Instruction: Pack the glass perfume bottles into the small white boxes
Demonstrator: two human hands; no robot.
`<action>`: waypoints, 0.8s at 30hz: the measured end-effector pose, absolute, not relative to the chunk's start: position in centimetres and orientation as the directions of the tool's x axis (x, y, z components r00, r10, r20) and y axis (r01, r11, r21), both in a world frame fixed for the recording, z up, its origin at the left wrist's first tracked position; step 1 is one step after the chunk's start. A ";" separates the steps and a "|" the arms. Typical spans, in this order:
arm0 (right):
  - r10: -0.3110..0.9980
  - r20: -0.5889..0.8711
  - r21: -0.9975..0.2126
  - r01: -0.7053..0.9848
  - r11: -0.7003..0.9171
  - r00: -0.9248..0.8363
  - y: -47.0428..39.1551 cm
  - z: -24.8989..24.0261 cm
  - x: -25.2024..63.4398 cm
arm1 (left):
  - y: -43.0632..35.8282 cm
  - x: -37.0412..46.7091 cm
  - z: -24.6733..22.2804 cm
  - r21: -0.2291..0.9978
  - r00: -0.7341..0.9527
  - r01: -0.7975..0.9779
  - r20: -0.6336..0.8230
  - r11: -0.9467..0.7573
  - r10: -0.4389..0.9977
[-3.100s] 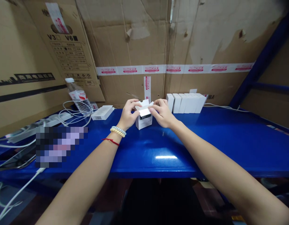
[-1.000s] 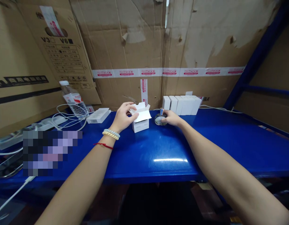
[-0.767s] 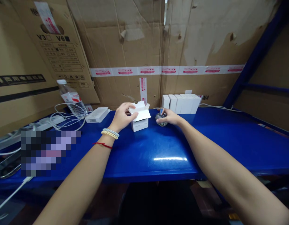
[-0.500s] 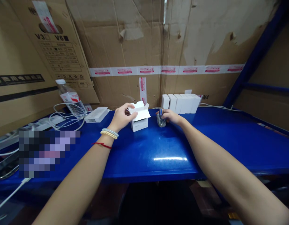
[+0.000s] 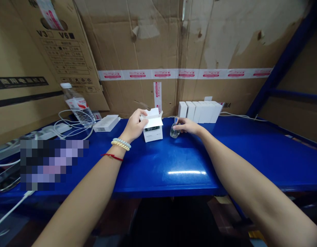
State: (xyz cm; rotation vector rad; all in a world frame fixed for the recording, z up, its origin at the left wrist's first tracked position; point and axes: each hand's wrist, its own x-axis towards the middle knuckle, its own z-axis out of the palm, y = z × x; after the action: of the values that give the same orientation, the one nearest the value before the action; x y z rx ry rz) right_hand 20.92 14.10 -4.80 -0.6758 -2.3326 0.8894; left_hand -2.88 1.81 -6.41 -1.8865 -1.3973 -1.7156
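A small white box (image 5: 153, 135) stands on the blue table (image 5: 160, 164) with its top flaps raised and something dark showing in its opening. My left hand (image 5: 134, 126) grips the box's flap between thumb and fingers. To the right of the box, my right hand (image 5: 187, 126) holds a small clear glass bottle (image 5: 175, 131) with a shiny metallic neck. The bottle is slightly tilted, close to the tabletop; whether its base touches is hard to tell.
Several white boxes (image 5: 206, 112) stand in a row at the back. Another white box (image 5: 107, 123) lies left, near a water bottle (image 5: 80, 106), looped white cables (image 5: 68, 128) and a power strip (image 5: 51, 132). Cardboard (image 5: 137, 51) rises behind.
The white box's flaps have lifted a little, showing more of the dark inside. The glass bottle has tilted and shifted slightly left with my right hand.
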 end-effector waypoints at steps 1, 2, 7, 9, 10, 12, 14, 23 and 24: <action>0.627 0.306 -0.712 0.264 0.650 -0.716 14.0 -4.8 20.9 | 1.8 -2.9 -6.5 0.411 -0.141 0.751 0.864 -0.517 0.483; 0.637 0.302 -0.712 0.276 0.645 -0.710 14.0 -4.8 20.8 | 1.8 -2.9 -6.5 0.408 -0.134 0.754 0.863 -0.515 0.487; 0.657 0.281 -0.697 0.322 0.641 -0.699 14.4 -5.0 20.6 | 1.6 -2.8 -6.6 0.353 -0.104 0.780 0.887 -0.516 0.449; 0.660 0.284 -0.680 0.339 0.650 -0.696 14.7 -5.1 20.6 | 1.4 -2.7 -6.5 0.267 -0.076 0.808 0.931 -0.525 0.357; 0.660 0.287 -0.670 0.347 0.656 -0.694 14.8 -5.1 20.6 | 1.4 -2.7 -6.5 0.222 -0.059 0.825 0.948 -0.520 0.311; 0.657 0.302 -0.645 0.359 0.675 -0.691 15.1 -5.2 20.6 | 1.2 -2.6 -6.4 0.163 -0.037 0.854 0.966 -0.494 0.255; 0.651 0.316 -0.619 0.370 0.693 -0.690 15.2 -5.2 20.6 | 1.0 -2.6 -6.3 0.141 -0.022 0.873 0.968 -0.468 0.250; 0.679 0.309 -0.584 0.431 0.688 -0.666 14.6 -5.0 20.6 | 0.5 -2.0 -6.1 0.132 -0.024 0.935 0.949 -0.328 0.315; 0.681 0.307 -0.584 0.434 0.686 -0.665 14.5 -5.0 20.6 | 0.5 -2.1 -6.1 0.130 -0.022 0.939 0.947 -0.317 0.322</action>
State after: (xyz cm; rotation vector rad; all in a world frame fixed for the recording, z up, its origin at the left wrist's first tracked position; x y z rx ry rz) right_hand 20.58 14.51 -4.99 -0.8570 -2.3861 0.6453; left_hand -2.11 0.47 -6.13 -1.6719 -1.3260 -1.3550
